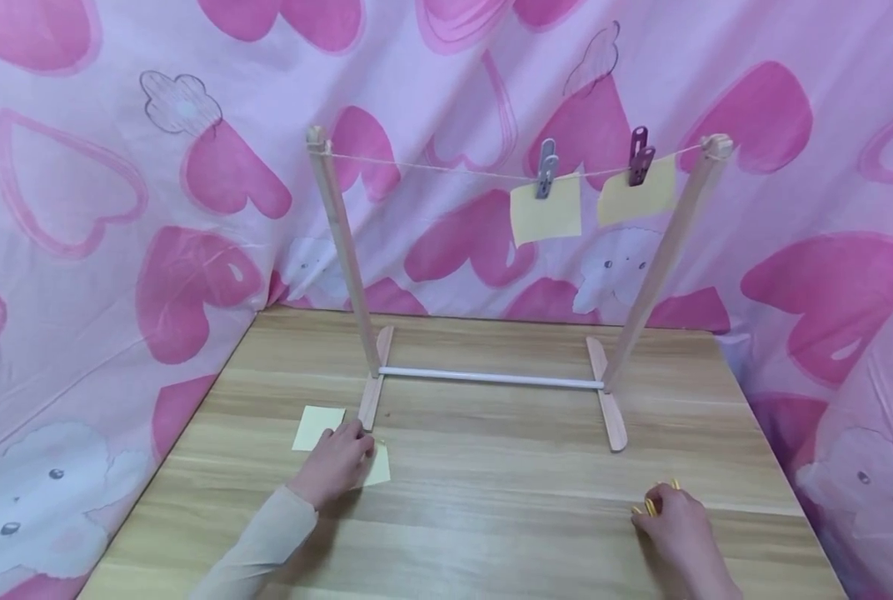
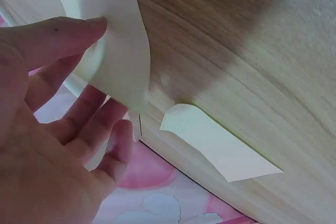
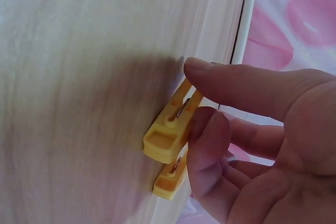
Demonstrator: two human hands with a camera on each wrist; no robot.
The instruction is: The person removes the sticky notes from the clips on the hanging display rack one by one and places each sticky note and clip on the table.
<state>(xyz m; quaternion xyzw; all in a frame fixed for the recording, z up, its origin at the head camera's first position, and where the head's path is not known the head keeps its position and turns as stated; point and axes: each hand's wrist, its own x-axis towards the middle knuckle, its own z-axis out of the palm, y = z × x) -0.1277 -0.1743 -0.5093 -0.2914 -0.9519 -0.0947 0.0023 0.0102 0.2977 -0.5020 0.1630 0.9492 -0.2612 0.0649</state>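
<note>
My left hand [image 1: 334, 462] pinches a pale yellow paper note [image 2: 123, 51] between thumb and fingers, and the sheet bends at the grip. Beside that hand, a second yellow note [image 1: 315, 427] lies on the table, one end curling up in the left wrist view. At the right, my right hand [image 1: 677, 518] holds a yellow clothespin [image 3: 169, 129] between thumb and curled index finger. Another yellow clothespin [image 3: 170, 179] shows just below it, partly hidden by the fingers.
A wooden stand with a left post [image 1: 347, 250], right post [image 1: 664, 258] and white bar [image 1: 491, 378] rises from the table [image 1: 491, 517]. On its string, a grey clip [image 1: 546, 169] and maroon clip [image 1: 641, 158] hold notes. Heart-patterned cloth [image 1: 446, 233] hangs behind.
</note>
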